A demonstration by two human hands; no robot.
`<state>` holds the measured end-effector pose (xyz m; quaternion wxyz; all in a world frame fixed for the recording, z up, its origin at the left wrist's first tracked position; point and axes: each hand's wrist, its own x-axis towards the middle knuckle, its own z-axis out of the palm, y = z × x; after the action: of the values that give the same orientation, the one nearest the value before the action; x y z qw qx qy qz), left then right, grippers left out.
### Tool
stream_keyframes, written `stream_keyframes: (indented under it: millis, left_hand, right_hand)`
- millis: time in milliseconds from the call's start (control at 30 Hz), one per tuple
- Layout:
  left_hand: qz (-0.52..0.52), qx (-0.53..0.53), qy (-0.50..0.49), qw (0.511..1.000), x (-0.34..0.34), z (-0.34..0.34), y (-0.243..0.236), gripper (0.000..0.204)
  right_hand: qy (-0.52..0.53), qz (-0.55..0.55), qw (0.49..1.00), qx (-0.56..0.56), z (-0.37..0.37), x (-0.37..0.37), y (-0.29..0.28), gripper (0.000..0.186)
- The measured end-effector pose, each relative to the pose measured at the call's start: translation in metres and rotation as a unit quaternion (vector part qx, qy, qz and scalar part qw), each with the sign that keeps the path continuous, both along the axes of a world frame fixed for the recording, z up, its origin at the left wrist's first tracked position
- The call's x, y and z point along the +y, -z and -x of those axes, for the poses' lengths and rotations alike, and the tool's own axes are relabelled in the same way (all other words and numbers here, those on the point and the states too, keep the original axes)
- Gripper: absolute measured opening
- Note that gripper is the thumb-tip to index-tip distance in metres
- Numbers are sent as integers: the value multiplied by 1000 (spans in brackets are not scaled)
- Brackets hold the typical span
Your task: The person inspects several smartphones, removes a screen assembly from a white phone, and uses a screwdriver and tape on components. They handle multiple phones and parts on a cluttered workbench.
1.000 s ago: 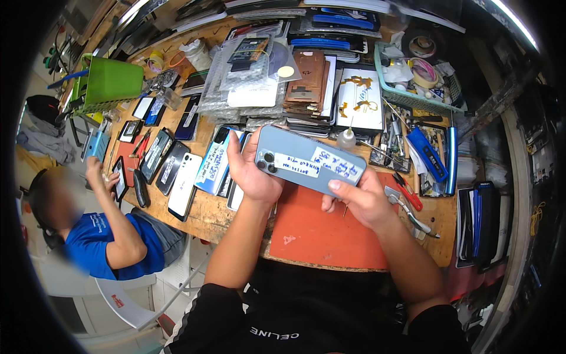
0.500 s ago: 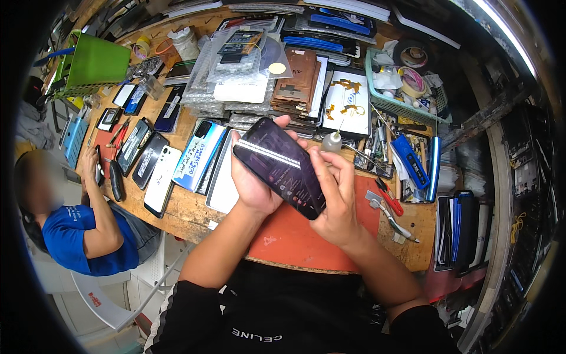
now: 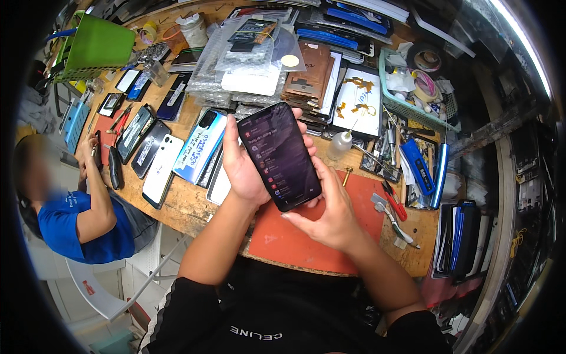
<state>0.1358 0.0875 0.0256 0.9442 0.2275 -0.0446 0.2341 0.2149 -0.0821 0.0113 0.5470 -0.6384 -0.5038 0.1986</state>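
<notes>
A dark smartphone (image 3: 280, 154), screen up and lit with a list, is gripped in my left hand (image 3: 244, 177), whose thumb lies along its left edge and fingertips show past its right edge. My right hand (image 3: 327, 221) touches the phone's lower right corner, fingers curled at the edge and thumb stretched below it. Underneath lies an orange mat (image 3: 321, 248) on the wooden bench (image 3: 165, 217). Just left of my hands are a blue phone with a label (image 3: 194, 159) and a white phone (image 3: 160, 174).
A co-worker in blue (image 3: 82, 224) works at the left. Bubble-wrap stacks (image 3: 209, 68), brown cases (image 3: 306, 71) and a teal basket (image 3: 389, 97) fill the back. A dropper bottle (image 3: 340, 147), red-handled pliers (image 3: 400, 209) and a blue tool (image 3: 417, 168) lie right. A green bin (image 3: 97, 47) stands back left.
The phone has been flipped from its labelled back to its screen, then turned more upright. My right thumb has moved down below it. The view has shifted slightly.
</notes>
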Motion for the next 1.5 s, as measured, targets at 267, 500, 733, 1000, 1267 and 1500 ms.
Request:
stream_keyframes:
  millis: [267,500,733,1000,1267,1500]
  left_hand:
    - [4,26,17,1000,5,3,4,105]
    - [-12,11,34,999,3,2,3,107]
    - [-12,11,29,999,4,0,7,106]
    - [-2,20,7,1000,1,-3,9,104]
    - [-5,33,-4,999,-2,-3,8,103]
    - [-16,65,-84,994,-7,-2,9,88]
  right_hand:
    - [-140,43,924,354,-10,-4,4,26]
    - [-117,40,929,349,-16,-4,1,32]
    - [-113,49,933,339,-12,-5,-1,25]
    - [-99,17,947,307,-1,-1,4,57]
    - [-93,19,950,296,-1,0,8,58]
    - [-163,7,876,454,-15,-4,2,65]
